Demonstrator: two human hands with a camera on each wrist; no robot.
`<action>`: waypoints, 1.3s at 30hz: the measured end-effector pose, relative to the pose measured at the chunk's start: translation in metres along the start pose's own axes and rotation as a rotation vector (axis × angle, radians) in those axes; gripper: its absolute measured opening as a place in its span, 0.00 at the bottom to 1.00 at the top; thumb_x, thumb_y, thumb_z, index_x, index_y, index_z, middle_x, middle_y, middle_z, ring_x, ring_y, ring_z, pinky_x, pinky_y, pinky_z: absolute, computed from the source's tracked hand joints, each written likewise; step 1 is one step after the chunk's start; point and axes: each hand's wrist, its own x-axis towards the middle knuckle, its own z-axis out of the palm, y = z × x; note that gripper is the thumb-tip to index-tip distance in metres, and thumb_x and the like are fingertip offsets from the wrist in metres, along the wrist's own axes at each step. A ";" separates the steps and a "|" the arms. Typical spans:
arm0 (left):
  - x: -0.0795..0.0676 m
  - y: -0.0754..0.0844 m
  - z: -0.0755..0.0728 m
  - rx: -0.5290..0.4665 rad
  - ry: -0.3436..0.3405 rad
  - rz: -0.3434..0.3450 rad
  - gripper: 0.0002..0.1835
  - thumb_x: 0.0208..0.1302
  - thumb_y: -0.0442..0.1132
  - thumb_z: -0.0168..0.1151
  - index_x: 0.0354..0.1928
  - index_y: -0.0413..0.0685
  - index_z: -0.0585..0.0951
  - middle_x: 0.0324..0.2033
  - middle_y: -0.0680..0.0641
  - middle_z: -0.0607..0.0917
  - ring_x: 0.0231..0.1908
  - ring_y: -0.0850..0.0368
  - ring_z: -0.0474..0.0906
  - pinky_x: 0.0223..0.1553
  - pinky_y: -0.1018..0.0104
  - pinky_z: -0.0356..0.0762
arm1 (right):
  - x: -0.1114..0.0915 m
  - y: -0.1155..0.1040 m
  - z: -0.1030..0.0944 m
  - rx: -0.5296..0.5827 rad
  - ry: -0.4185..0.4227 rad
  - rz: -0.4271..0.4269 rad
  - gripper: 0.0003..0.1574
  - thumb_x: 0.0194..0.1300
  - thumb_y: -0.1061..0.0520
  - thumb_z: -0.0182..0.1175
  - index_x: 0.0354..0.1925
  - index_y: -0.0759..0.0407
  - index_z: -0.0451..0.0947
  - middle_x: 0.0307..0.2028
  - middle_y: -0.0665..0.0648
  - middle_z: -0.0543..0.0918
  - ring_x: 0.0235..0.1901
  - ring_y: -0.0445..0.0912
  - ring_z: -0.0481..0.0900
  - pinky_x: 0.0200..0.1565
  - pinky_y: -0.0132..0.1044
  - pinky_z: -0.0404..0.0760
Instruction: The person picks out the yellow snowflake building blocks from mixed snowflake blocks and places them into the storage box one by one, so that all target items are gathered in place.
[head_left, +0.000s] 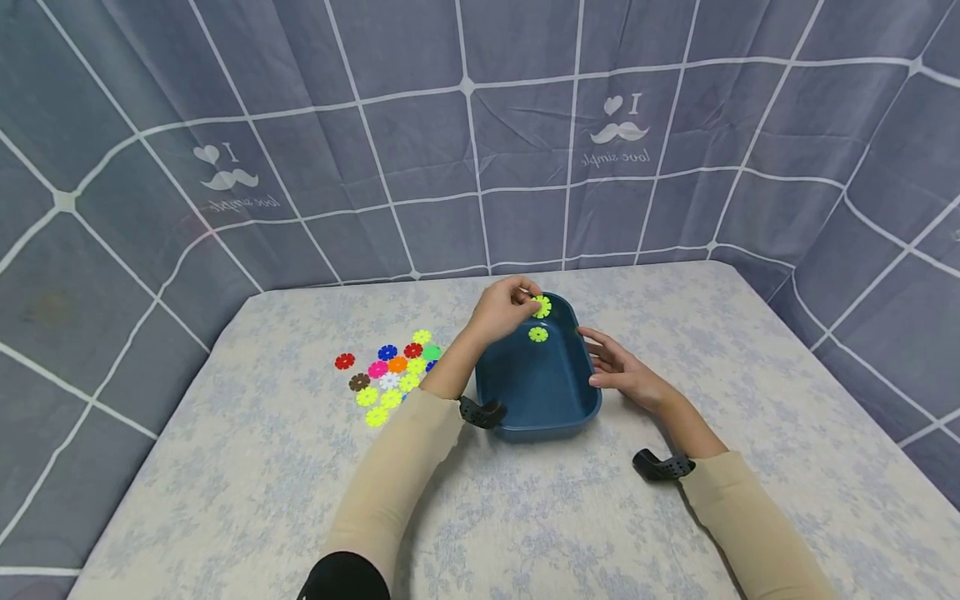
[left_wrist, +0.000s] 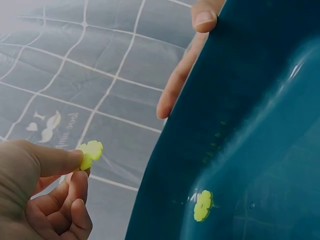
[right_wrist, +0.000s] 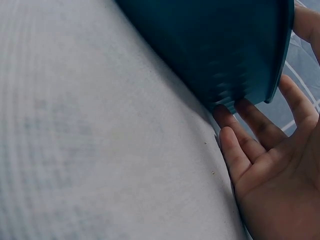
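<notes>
My left hand [head_left: 504, 308] pinches a yellow-green flower-shaped plastic disc [left_wrist: 91, 154] between thumb and forefinger, over the far left part of a dark blue plastic bin [head_left: 536, 392]. Inside the bin, toward its far end, lies a second yellow-green disc [head_left: 538, 334]. On the bin's right side is my right hand [head_left: 626, 372], its fingers fairly straight against the outer wall and one fingertip at the rim. The right wrist view shows those fingertips [right_wrist: 242, 106] low on the ridged wall, close over the table.
Left of the bin, loose flower-shaped discs [head_left: 391, 398] in yellow, red, blue, pink, orange, white, brown and green lie spread on the patterned tablecloth [head_left: 225, 483], partly behind my left forearm. A grey curtain [head_left: 420, 150] with white lines hangs around the table's back and sides.
</notes>
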 end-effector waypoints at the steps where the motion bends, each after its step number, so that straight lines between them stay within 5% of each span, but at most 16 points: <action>1: 0.002 0.000 0.001 0.011 -0.007 -0.003 0.09 0.67 0.36 0.62 0.46 0.42 0.81 0.32 0.47 0.82 0.33 0.54 0.77 0.35 0.65 0.72 | 0.000 0.000 0.000 -0.001 0.001 0.000 0.53 0.66 0.60 0.60 0.77 0.58 0.39 0.73 0.72 0.45 0.69 0.69 0.52 0.63 0.61 0.60; 7: 0.011 0.000 0.006 0.059 -0.051 -0.018 0.10 0.67 0.36 0.61 0.48 0.42 0.80 0.33 0.46 0.83 0.34 0.53 0.78 0.36 0.65 0.73 | 0.001 0.001 0.000 0.000 -0.001 0.001 0.53 0.66 0.60 0.59 0.77 0.56 0.39 0.74 0.72 0.45 0.69 0.69 0.52 0.63 0.63 0.58; 16: 0.022 -0.010 0.015 0.151 -0.129 -0.061 0.09 0.67 0.37 0.62 0.47 0.43 0.81 0.36 0.46 0.82 0.37 0.53 0.79 0.39 0.63 0.75 | 0.000 0.000 -0.003 0.018 -0.028 -0.025 0.52 0.68 0.60 0.59 0.77 0.58 0.38 0.74 0.72 0.42 0.70 0.70 0.49 0.58 0.36 0.70; 22: 0.026 -0.019 0.022 0.208 -0.174 -0.096 0.09 0.67 0.37 0.63 0.46 0.43 0.82 0.36 0.46 0.82 0.36 0.54 0.78 0.36 0.64 0.74 | 0.000 0.001 -0.004 0.032 -0.039 -0.029 0.52 0.68 0.59 0.59 0.77 0.58 0.38 0.74 0.72 0.42 0.70 0.70 0.49 0.57 0.35 0.71; 39: 0.021 -0.038 0.033 0.091 -0.166 -0.158 0.08 0.66 0.36 0.63 0.45 0.41 0.82 0.31 0.48 0.80 0.31 0.55 0.77 0.34 0.65 0.74 | 0.000 0.000 -0.002 0.036 -0.037 -0.026 0.53 0.67 0.59 0.60 0.77 0.58 0.38 0.74 0.72 0.42 0.69 0.70 0.49 0.56 0.35 0.72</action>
